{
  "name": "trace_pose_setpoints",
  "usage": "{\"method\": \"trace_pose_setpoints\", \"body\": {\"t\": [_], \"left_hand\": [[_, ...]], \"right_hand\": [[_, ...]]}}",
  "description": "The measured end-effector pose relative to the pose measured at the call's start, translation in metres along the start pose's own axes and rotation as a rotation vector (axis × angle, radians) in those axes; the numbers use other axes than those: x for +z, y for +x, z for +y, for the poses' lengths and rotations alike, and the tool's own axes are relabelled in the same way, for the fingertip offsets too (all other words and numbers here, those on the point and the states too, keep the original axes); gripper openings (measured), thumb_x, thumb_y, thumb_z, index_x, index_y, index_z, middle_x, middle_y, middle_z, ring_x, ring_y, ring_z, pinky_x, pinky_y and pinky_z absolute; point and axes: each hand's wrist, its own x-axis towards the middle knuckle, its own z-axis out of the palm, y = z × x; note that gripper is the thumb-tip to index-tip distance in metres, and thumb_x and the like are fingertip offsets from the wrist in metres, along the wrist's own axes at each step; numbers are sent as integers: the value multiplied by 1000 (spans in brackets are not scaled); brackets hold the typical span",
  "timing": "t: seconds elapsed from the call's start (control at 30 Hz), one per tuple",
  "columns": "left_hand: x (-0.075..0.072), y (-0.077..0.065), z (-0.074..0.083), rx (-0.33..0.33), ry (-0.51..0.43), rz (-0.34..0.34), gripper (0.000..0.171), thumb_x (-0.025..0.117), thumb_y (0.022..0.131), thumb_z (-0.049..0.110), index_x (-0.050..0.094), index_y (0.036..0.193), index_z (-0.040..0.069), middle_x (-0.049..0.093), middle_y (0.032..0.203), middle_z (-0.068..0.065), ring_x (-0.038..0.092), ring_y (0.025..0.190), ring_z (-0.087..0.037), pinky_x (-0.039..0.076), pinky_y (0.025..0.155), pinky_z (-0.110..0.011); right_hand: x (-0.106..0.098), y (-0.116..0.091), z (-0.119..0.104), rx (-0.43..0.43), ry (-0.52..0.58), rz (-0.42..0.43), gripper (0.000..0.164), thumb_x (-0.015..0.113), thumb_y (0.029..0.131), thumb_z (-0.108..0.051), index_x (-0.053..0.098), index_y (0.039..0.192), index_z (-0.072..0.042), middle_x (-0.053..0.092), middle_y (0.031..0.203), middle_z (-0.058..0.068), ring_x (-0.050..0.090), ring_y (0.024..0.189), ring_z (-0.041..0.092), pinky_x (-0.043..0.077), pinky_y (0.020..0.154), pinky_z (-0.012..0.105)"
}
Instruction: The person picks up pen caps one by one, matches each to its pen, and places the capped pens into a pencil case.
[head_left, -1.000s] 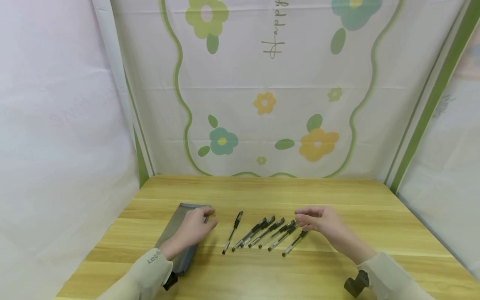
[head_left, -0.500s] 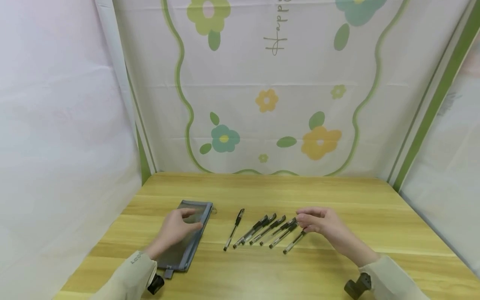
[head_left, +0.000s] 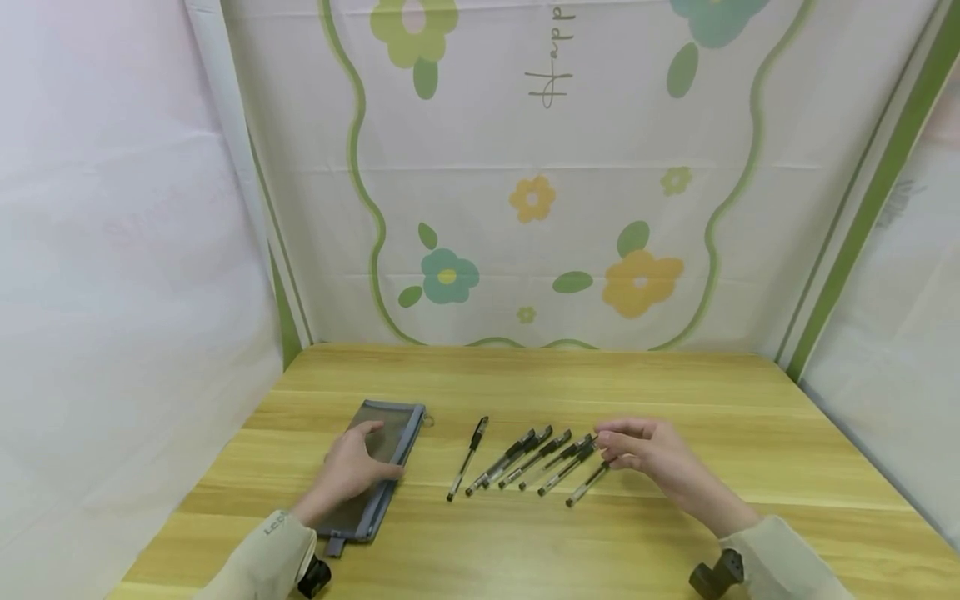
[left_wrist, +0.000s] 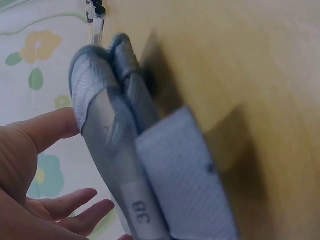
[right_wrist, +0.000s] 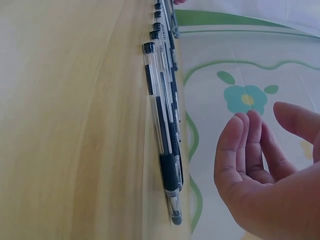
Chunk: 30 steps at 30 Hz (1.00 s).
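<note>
A grey zippered mesh pencil pouch (head_left: 382, 454) lies flat on the left part of the table. My left hand (head_left: 352, 467) is over its middle with fingers spread, the thumb at the zipper side. In the left wrist view the thumb (left_wrist: 55, 127) appears against the pouch's edge (left_wrist: 107, 135); I cannot tell how firmly it touches. Several clear gel pens with black grips (head_left: 517, 462) lie slanted in a loose row to the right. Above the rightmost pen (head_left: 588, 483) hovers my right hand (head_left: 648, 450), loosely bent and holding nothing, apart from the pens (right_wrist: 162, 110) in the right wrist view.
One pen (head_left: 467, 458) lies by itself between the pouch and the other pens. The wooden table (head_left: 540, 550) meets a flower-printed cloth (head_left: 495, 250) at its back, and white cloth hangs on both sides.
My left hand has moved left from the pouch's zipper edge to its middle, and its thumb and fingers have spread wider. The right hand has hardly moved.
</note>
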Motion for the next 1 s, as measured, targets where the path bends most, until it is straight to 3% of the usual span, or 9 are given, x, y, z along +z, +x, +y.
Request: {"method": "trace_pose_setpoints", "body": {"t": [0.03,0.1,0.17,0.27,0.4,0.5,0.6,0.7,1.0], "left_hand": [[0,0,0,3,-7,7,82,90,71,23,51,138,-2,50,137,-27,53,116,-40,48,90,-56],[0,0,-1,1,-42,17,73,87,73,20,55,134,-3,53,135,-26,61,94,-31,53,78,-47],[0,0,-1,-9,-81,26,63,84,75,18,59,130,-3,56,132,-24,55,69,-21,52,63,-38],[-1,0,-1,-16,-109,61,45,79,78,16,68,117,-2,62,125,-20,47,60,-17,42,52,-29],[-1,0,-2,-7,-106,126,19,74,83,16,77,96,2,67,117,-18,60,83,-25,41,54,-27],[-3,0,-2,-27,-140,142,14,71,86,15,79,91,5,70,111,-16,60,72,-26,40,51,-28],[-6,-3,-1,-60,-179,147,15,69,88,15,79,94,5,73,97,-12,47,54,-21,40,50,-29],[-9,-5,1,-80,-202,161,18,68,88,16,78,98,4,73,86,-9,46,52,-17,41,53,-29],[-4,-9,15,-122,-270,210,22,71,89,24,78,101,7,71,108,-12,62,87,-22,52,74,-37]], "right_hand": [[0,0,1,1,-1,-3,39,71,91,-17,62,120,6,60,116,27,60,101,40,54,88,43],[-1,-1,2,3,-4,-6,40,71,92,-18,61,121,7,60,116,26,60,100,39,54,88,43],[-2,-1,4,6,-4,-9,42,70,92,-19,60,122,8,61,115,26,60,100,38,53,88,44],[-3,-2,7,10,-1,-21,44,69,94,-20,58,124,10,62,115,25,61,100,36,53,90,45],[-3,-2,9,17,17,-28,44,68,95,-20,57,124,12,63,113,24,61,99,33,52,90,45],[-1,-2,10,24,27,-13,44,68,94,-20,58,123,12,63,112,25,62,98,33,53,89,45],[7,-1,7,31,25,3,46,69,94,-21,58,123,12,62,113,26,61,100,35,53,90,44],[20,2,1,32,18,8,48,69,94,-23,57,124,12,62,115,26,60,104,39,53,91,42],[86,30,-21,6,138,-65,45,60,99,-8,46,133,17,59,126,26,55,119,41,44,102,46]]}}
